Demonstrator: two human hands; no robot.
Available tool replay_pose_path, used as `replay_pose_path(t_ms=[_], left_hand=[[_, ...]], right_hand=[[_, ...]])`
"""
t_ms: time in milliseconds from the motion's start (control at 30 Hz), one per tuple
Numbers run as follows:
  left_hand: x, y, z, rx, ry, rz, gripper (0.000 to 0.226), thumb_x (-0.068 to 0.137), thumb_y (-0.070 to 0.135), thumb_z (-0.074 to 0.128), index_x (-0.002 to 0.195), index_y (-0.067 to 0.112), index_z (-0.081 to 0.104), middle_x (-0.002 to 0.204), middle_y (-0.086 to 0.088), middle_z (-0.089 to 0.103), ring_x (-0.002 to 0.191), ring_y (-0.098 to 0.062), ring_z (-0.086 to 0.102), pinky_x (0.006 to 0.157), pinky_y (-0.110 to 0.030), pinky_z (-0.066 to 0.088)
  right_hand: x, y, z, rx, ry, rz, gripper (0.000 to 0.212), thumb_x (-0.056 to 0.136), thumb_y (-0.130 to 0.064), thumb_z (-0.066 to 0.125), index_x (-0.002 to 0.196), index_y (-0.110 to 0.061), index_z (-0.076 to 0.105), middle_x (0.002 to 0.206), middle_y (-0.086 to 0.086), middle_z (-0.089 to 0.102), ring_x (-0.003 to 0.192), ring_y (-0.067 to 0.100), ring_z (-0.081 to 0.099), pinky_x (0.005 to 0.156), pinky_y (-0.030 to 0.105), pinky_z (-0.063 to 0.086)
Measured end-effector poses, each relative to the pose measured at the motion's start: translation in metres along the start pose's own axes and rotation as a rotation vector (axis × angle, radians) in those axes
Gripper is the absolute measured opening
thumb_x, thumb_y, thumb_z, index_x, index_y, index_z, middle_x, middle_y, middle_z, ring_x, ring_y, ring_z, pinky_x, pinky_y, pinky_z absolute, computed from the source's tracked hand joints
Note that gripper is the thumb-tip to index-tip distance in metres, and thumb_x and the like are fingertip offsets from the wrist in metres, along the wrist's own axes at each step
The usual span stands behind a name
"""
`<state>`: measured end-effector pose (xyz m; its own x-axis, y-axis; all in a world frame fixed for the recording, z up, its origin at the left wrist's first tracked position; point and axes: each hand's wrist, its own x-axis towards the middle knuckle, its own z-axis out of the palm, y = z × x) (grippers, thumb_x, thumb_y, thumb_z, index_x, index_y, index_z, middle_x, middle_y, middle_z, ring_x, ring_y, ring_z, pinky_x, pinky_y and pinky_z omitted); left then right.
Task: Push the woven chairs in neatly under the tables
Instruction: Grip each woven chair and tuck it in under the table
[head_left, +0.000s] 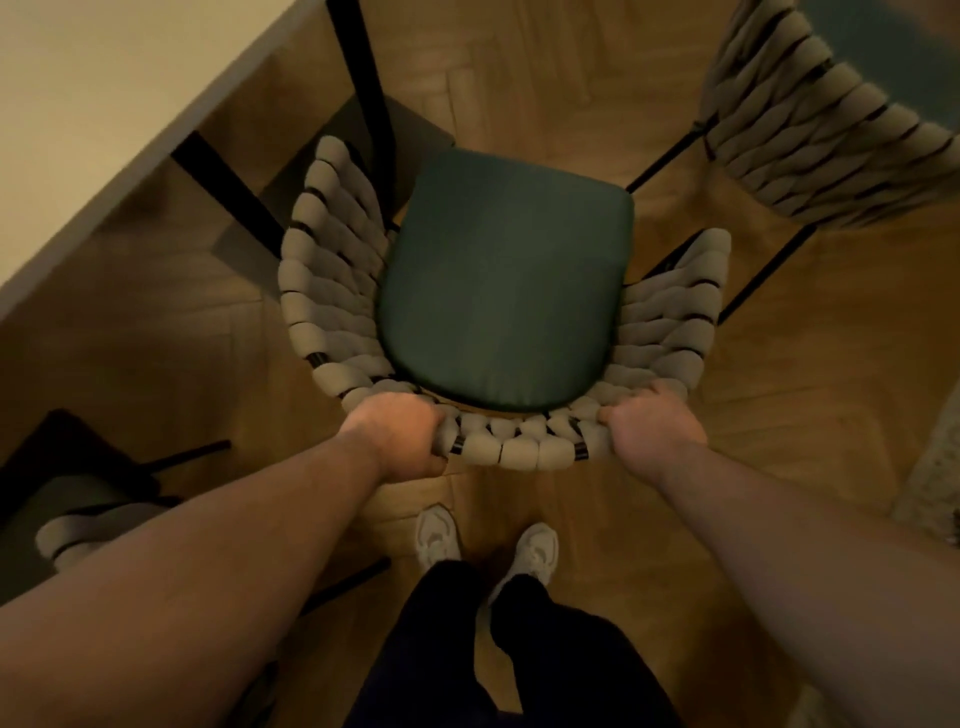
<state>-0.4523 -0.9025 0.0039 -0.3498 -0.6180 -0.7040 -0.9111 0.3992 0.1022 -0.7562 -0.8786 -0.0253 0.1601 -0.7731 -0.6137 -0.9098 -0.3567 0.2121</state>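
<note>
A woven chair (332, 270) with thick grey braided rope sides and a dark green seat cushion (506, 280) stands directly below me on the wooden floor. My left hand (400, 436) grips the left part of its curved backrest rim. On the right part of that rim my right hand (657, 423) is closed. The chair's front points toward a light table (93, 119) at the upper left, whose black legs (363, 88) stand beside the chair's left arm. The seat is mostly outside the tabletop edge.
A second woven chair (826, 130) stands at the upper right, close to the first one's right arm. A third chair (72, 535) sits at the lower left behind my left forearm. My white shoes (488, 540) are just behind the backrest. A pale rug edge (935, 488) lies at the right.
</note>
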Motion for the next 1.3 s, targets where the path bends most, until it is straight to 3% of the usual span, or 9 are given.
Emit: replay_pose_path(t_ms=[167,267,400,500,600,800,900,1067,1300], left_hand=[[0.007,-0.035,0.005,0.196,0.016,-0.043,0.063,0.089,0.052,0.07,0.147,0.035,0.052,0.145,0.005,0.061,0.136,-0.022,0.054,0.123,-0.048,0.033],[0.011,-0.04,0.005,0.234,0.05,-0.117,0.055,0.095,0.034,0.065,0.149,0.035,0.052,0.144,0.005,0.063,0.137,-0.02,0.055,0.127,-0.046,0.026],[0.009,-0.033,0.004,0.266,0.033,-0.145,0.031,0.1,0.032,0.059,0.13,0.036,0.065,0.124,0.006,0.07,0.12,-0.017,0.064,0.121,-0.045,0.037],[0.001,-0.024,0.007,0.149,0.057,-0.227,0.021,0.098,0.033,0.064,0.118,0.033,0.069,0.11,0.006,0.069,0.106,-0.016,0.065,0.101,-0.039,0.054],[-0.007,-0.001,0.016,0.096,0.053,-0.283,0.015,0.098,0.034,0.064,0.113,0.032,0.069,0.103,0.005,0.067,0.099,-0.016,0.065,0.092,-0.036,0.057],[-0.029,0.041,0.045,-0.024,0.052,-0.389,0.01,0.097,0.037,0.066,0.105,0.03,0.068,0.09,0.008,0.062,0.091,-0.015,0.065,0.089,-0.036,0.056],[-0.041,0.05,0.063,-0.122,0.103,-0.459,0.007,0.096,0.037,0.068,0.096,0.031,0.064,0.081,0.009,0.055,0.083,-0.014,0.061,0.086,-0.035,0.056],[-0.064,0.06,0.089,-0.218,0.118,-0.508,0.008,0.097,0.037,0.067,0.092,0.032,0.063,0.077,0.009,0.055,0.078,-0.012,0.059,0.075,-0.032,0.051],[-0.099,0.058,0.116,-0.277,0.083,-0.523,0.014,0.097,0.04,0.066,0.097,0.026,0.065,0.078,0.006,0.057,0.072,-0.011,0.058,0.073,-0.032,0.056]], right_hand=[[0.002,-0.012,-0.003,0.055,-0.031,0.024,0.034,0.103,-0.024,0.05,0.135,-0.031,0.062,0.134,0.001,0.068,0.132,0.027,0.058,0.127,0.058,0.022],[0.001,-0.022,0.0,0.088,-0.008,-0.091,0.051,0.098,-0.024,0.058,0.148,-0.033,0.052,0.143,0.0,0.063,0.136,0.028,0.055,0.126,0.058,0.023],[0.008,-0.028,-0.002,0.129,-0.005,-0.203,0.041,0.105,-0.018,0.049,0.142,-0.035,0.056,0.13,-0.002,0.068,0.118,0.024,0.064,0.106,0.048,0.047],[0.008,-0.022,0.0,0.129,-0.034,-0.247,0.041,0.107,-0.014,0.048,0.143,-0.032,0.057,0.129,0.0,0.067,0.117,0.024,0.065,0.1,0.043,0.053],[0.002,-0.005,0.005,0.12,-0.028,-0.299,0.043,0.108,-0.013,0.049,0.145,-0.034,0.057,0.127,-0.002,0.068,0.117,0.022,0.065,0.102,0.042,0.053],[0.002,0.018,0.004,-0.013,-0.009,-0.392,0.049,0.109,-0.015,0.041,0.151,-0.037,0.053,0.132,-0.004,0.067,0.122,0.021,0.062,0.105,0.041,0.048],[0.009,0.015,-0.002,-0.077,0.024,-0.417,0.046,0.108,-0.017,0.041,0.144,-0.038,0.059,0.128,-0.006,0.068,0.119,0.02,0.062,0.105,0.04,0.047],[0.015,0.001,-0.008,-0.144,0.054,-0.451,0.043,0.108,-0.021,0.045,0.143,-0.039,0.061,0.135,-0.006,0.068,0.125,0.021,0.06,0.111,0.04,0.045],[0.018,-0.035,-0.022,-0.281,0.138,-0.508,0.045,0.109,-0.025,0.05,0.151,-0.043,0.055,0.147,-0.011,0.063,0.136,0.019,0.055,0.122,0.042,0.035]])
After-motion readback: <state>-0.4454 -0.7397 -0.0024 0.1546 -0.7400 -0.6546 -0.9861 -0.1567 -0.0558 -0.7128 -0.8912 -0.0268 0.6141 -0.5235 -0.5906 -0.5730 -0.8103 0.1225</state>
